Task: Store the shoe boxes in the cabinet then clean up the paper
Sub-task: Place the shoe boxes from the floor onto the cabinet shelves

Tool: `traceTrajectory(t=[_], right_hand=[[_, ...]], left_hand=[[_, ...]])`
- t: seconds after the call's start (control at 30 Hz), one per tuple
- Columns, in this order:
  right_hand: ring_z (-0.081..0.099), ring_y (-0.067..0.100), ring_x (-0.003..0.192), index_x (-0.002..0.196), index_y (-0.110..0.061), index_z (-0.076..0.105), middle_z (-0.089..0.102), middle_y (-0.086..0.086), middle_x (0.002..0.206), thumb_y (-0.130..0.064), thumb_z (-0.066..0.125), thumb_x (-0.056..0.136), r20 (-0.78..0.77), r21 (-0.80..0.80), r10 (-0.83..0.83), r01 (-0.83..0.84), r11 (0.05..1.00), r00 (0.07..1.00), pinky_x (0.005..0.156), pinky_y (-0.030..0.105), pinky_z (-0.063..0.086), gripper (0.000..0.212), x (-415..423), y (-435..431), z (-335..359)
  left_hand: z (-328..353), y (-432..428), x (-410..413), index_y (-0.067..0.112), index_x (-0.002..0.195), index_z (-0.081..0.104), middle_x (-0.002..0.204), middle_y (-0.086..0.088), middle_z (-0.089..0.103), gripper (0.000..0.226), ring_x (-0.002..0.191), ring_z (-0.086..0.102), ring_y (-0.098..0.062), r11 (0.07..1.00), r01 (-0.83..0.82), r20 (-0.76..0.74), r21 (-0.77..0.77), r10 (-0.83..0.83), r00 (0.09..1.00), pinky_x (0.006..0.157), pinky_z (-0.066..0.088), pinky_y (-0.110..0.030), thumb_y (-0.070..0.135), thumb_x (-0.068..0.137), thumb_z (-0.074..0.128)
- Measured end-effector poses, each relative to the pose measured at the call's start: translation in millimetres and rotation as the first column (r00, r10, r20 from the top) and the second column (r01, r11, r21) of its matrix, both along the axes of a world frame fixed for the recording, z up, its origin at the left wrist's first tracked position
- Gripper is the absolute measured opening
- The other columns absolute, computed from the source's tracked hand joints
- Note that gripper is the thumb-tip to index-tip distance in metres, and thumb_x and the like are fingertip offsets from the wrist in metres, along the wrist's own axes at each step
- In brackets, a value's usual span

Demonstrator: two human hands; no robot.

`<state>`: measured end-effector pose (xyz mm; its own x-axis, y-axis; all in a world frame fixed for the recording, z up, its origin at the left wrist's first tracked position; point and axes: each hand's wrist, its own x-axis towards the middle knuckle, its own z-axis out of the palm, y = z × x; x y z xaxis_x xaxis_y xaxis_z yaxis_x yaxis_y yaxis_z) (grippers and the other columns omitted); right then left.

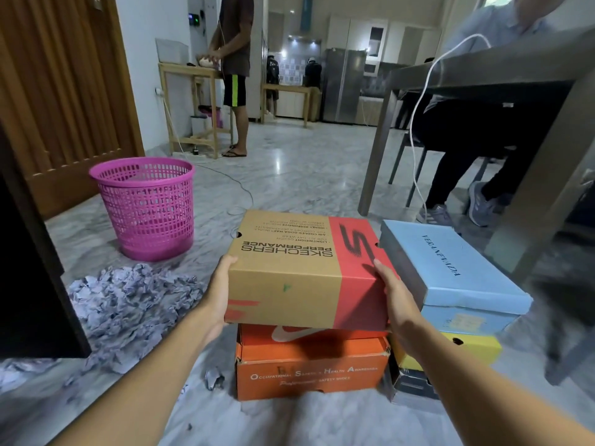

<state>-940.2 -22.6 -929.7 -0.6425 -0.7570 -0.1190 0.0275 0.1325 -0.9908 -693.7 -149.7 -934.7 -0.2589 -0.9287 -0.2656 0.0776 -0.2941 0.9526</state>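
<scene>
A brown and red shoe box (289, 272) sits at the top of a stack, above an orange shoe box (309, 365). My left hand (219, 294) grips its left end and my right hand (391, 297) grips its right end. To the right, a light blue shoe box (450, 268) lies on a yellow box (476, 349) and a dark box (413, 386). Crumpled paper (128, 304) is heaped on the floor at the left. The dark cabinet (25, 268) edge stands at the far left.
A pink mesh bin (148, 207) stands on the marble floor behind the paper. A grey table (502, 72) with a seated person is at the right. A white cable (418, 123) hangs there. Another person stands at a wooden bench (193, 101) in the back.
</scene>
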Motion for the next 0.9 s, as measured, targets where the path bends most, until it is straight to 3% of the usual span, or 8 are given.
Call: traceTrajectory(t=[0.13,0.27,0.37,0.43,0.5,0.6,0.73,0.9], right_hand=[[0.062,0.014,0.111,0.107,-0.041,0.068,0.068,-0.016,0.108,-0.057,0.063,0.082,-0.047,-0.086,0.064,-0.068,0.994,0.997,0.105,0.047,0.045,0.03,6.6,2.6,3.2],[0.06,0.011,0.119,0.12,-0.042,0.066,0.069,-0.018,0.116,-0.075,0.058,0.069,-0.115,-0.199,0.094,-0.116,0.973,0.989,0.111,0.047,0.041,0.061,23.9,-1.9,26.1],[0.051,0.006,0.129,0.134,-0.037,0.058,0.06,-0.016,0.135,-0.084,0.047,0.075,-0.219,-0.288,0.11,-0.172,0.942,0.97,0.116,0.041,0.034,0.077,41.2,-11.5,40.8],[0.048,-0.007,0.124,0.13,-0.038,0.057,0.057,-0.026,0.128,-0.07,0.043,0.091,-0.278,-0.326,0.109,-0.201,0.924,0.954,0.111,0.021,0.031,0.053,59.8,-18.0,53.1],[0.053,-0.02,0.105,0.118,-0.041,0.056,0.056,-0.033,0.114,-0.05,0.042,0.1,-0.304,-0.36,0.118,-0.228,0.904,0.945,0.093,0.005,0.035,0.025,85.3,-20.3,69.3],[0.059,-0.014,0.101,0.119,-0.026,0.065,0.068,-0.017,0.113,-0.063,0.046,0.093,-0.337,-0.433,0.113,-0.261,0.863,0.935,0.094,0.018,0.047,0.049,130.4,-25.1,85.0],[0.061,0.01,0.11,0.121,-0.021,0.064,0.069,-0.004,0.118,-0.091,0.035,0.074,-0.348,-0.446,0.068,-0.228,0.865,0.935,0.099,0.042,0.049,0.089,187.6,-29.1,91.9],[0.063,0.017,0.111,0.126,-0.025,0.061,0.067,-0.003,0.119,-0.091,0.036,0.074,-0.381,-0.482,0.162,-0.345,0.805,0.91,0.099,0.049,0.048,0.088,259.0,-25.9,118.9]], left_hand=[[2.7,1.6,13.3,0.021,0.093,0.069,0.08,-0.011,0.072,0.047,0.081,0.066,-0.031,0.994,-0.102,-0.026,-0.032,0.101,0.995,0.082,0.052,-0.05,0.06,0.084,0.044],[17.8,2.3,39.7,0.02,0.096,0.07,0.082,-0.012,0.072,0.049,0.081,0.065,-0.03,0.989,-0.143,-0.052,-0.048,0.14,0.989,0.077,0.051,-0.047,0.06,0.083,0.045],[42.8,6.4,66.9,0.021,0.094,0.071,0.084,-0.012,0.072,0.046,0.08,0.064,-0.029,0.983,-0.176,-0.081,-0.059,0.171,0.982,0.077,0.049,-0.045,0.058,0.084,0.046],[63.9,9.9,91.7,0.022,0.088,0.07,0.077,-0.009,0.072,0.04,0.076,0.064,-0.029,0.973,-0.22,-0.088,-0.073,0.213,0.973,0.077,0.048,-0.043,0.055,0.087,0.047],[85.9,18.5,119.0,0.023,0.085,0.069,0.072,-0.007,0.071,0.038,0.072,0.063,-0.028,0.957,-0.273,-0.099,-0.099,0.263,0.96,0.073,0.048,-0.041,0.053,0.089,0.045],[113.3,40.7,162.1,0.023,0.084,0.067,0.075,-0.008,0.068,0.04,0.072,0.062,-0.028,0.914,-0.383,-0.079,-0.136,0.375,0.923,0.074,0.049,-0.042,0.054,0.088,0.043],[140.3,82.5,217.3,0.025,0.086,0.069,0.082,-0.01,0.07,0.045,0.075,0.064,-0.029,0.823,-0.536,-0.071,-0.189,0.533,0.843,0.07,0.051,-0.042,0.06,0.081,0.042],[181.2,133.9,281.8,0.024,0.078,0.066,0.084,-0.01,0.067,0.043,0.081,0.062,-0.03,0.68,-0.702,-0.097,-0.21,0.7,0.708,0.082,0.051,-0.05,0.063,0.074,0.047]])
